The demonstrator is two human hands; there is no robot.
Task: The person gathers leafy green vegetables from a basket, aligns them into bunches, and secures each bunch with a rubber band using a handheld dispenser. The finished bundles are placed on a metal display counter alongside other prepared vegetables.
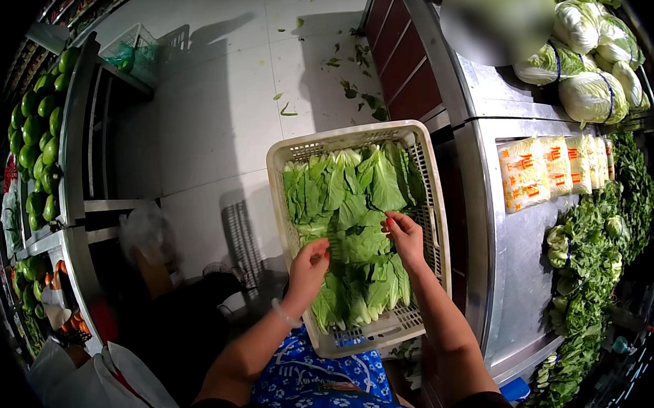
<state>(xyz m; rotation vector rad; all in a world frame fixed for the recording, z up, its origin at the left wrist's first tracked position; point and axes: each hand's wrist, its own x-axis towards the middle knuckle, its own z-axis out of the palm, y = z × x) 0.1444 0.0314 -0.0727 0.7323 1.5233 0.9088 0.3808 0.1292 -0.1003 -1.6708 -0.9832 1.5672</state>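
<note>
A pale plastic crate [365, 346] with slotted walls stands in front of me, holding leafy green vegetables [385, 185] in bunches. The bunches lie in a far row and a near row, with their leaves meeting in the middle. Over the left side of the leaves is my left hand [310, 262], its fingers loosely curled with nothing visible in them. My right hand [406, 238] hovers above the right side, thumb and fingers slightly apart, and I see nothing held there. Whether the fingertips touch the leaves is hard to tell.
A metal counter [513, 270] at right carries napa cabbages [592, 97], bagged goods [524, 173] and leafy greens [586, 248]. Green produce [31, 128] fills a left stand. Leaf scraps [353, 91] litter the floor [201, 110]; a plastic basket [134, 55] stands far left.
</note>
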